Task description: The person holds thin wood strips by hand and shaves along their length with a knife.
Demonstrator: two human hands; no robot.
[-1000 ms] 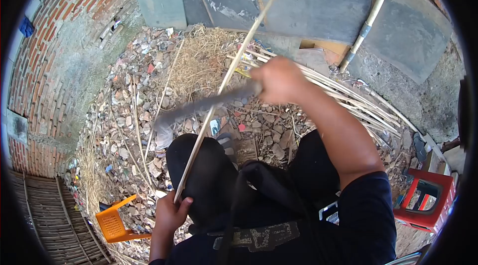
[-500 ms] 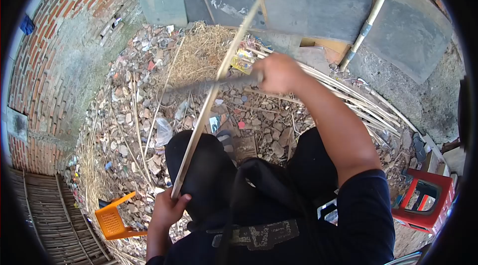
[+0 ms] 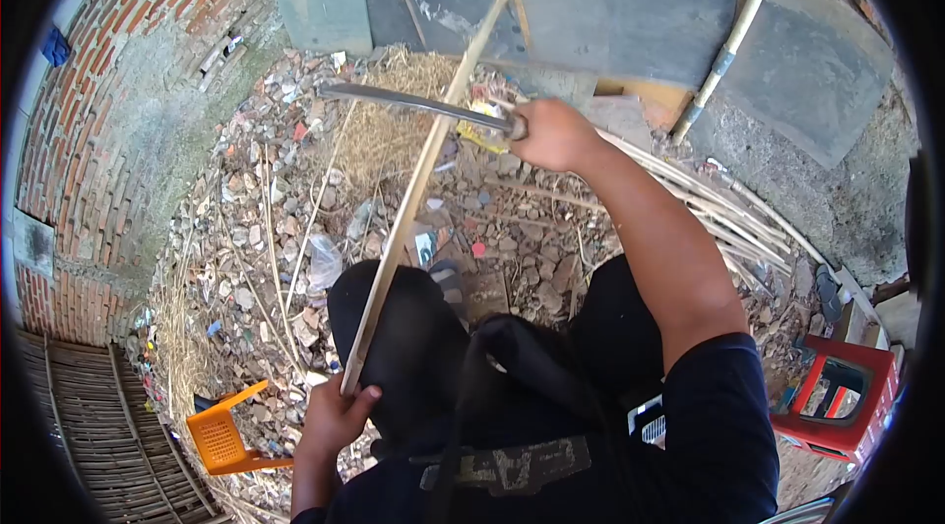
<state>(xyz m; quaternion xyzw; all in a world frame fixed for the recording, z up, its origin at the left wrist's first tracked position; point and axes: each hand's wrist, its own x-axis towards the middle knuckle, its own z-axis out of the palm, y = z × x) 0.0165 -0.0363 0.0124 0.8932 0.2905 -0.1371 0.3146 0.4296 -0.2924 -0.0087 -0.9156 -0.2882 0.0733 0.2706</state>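
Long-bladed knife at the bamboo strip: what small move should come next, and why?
Probably guide the long-bladed knife slightly farther along the bamboo strip, toward its far end: the right hand grips the handle, the blade crosses the strip in view, and the left hand holds the near end, away from the blade.

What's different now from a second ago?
The knife crosses the pale strip farther out, its tip swung forward; the right hand has edged forward with it. The strip's far end has shifted left. Nothing was let go: the left hand still holds the near end.
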